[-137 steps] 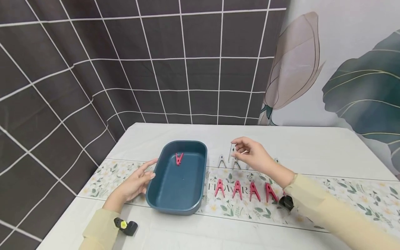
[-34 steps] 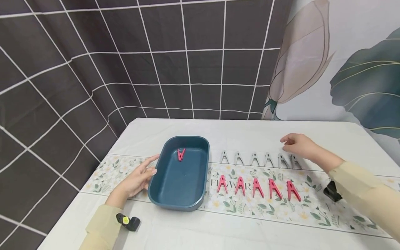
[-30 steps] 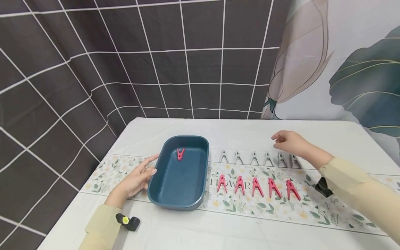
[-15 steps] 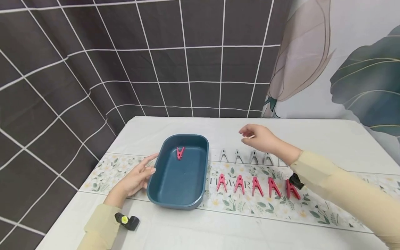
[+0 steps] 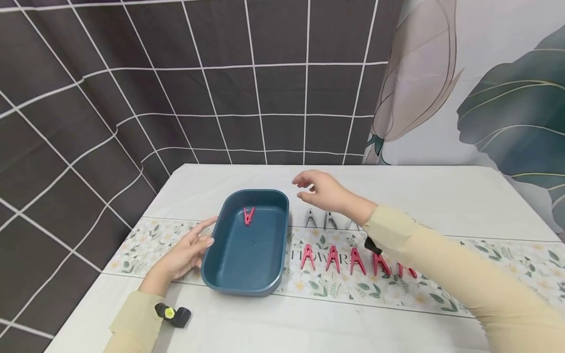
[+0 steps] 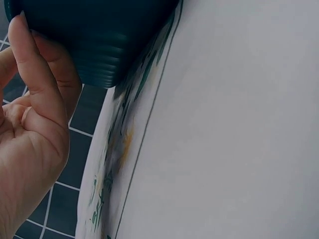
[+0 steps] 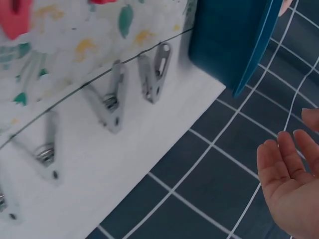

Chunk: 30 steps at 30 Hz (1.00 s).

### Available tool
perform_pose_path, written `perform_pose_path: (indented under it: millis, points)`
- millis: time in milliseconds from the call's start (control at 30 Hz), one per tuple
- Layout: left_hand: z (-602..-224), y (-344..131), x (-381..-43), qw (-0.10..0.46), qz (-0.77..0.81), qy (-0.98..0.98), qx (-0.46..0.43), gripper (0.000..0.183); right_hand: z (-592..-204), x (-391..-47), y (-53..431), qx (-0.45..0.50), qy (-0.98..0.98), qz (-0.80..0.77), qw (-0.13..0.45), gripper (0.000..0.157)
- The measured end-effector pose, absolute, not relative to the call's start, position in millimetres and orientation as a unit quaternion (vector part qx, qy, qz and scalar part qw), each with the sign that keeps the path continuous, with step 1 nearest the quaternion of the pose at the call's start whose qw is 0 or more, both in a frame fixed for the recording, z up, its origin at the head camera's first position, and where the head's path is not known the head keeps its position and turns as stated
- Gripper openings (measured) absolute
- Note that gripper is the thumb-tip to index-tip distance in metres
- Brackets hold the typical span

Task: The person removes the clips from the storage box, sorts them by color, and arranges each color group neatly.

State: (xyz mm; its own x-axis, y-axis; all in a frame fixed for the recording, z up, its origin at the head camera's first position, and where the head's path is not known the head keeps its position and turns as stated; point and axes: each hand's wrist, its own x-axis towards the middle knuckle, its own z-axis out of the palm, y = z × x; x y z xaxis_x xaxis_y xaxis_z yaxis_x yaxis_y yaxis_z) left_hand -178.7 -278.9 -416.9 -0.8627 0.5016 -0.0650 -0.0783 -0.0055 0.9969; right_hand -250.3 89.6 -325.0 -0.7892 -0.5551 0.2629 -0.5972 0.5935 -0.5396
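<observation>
The blue tub (image 5: 247, 264) rests on the table with a single red clothespin (image 5: 248, 216) inside, near its far end. At its left side, my left hand (image 5: 183, 256) touches the outer wall with extended fingers, which the left wrist view shows close up. My right hand (image 5: 324, 192) hovers past the tub's far right corner, fingers loosely bent and holding nothing. Below that hand runs a row of grey clothespins (image 5: 310, 218), partly hidden by the right forearm. Nearer me, several red clothespins (image 5: 333, 259) form a second row; the sleeve covers part of it.
A white cloth with a floral band (image 5: 446, 289) covers the table. Behind it hangs a dark curtain with a white grid (image 5: 282, 93), and at the right a leaf-patterned drape (image 5: 507, 113). Each wrist wears a small black device (image 5: 176, 316).
Earlier, my right hand pinched a grey clothespin; it let go at the row's right end. Over the last second the empty hand has swept left towards the tub. My left hand stays put.
</observation>
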Motion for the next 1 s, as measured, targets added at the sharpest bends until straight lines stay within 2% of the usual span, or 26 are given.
perform_pose_path:
  millis: [167,533,1000]
  points:
    - [-415,-279,-179,0.212,0.693,0.669,0.162,0.062,-328,-253,72,0.355,-0.89,0.282,0.044,0.03]
    - [-415,-279,-178,0.207,0.688,0.678,0.155,0.061,-340,-261,35,0.394,-0.89,0.229,0.021,0.033]
    - [-416,-279,-179,0.218,0.7,0.661,0.162,0.062,-357,-259,-5,0.446,-0.878,0.167,0.038,0.033]
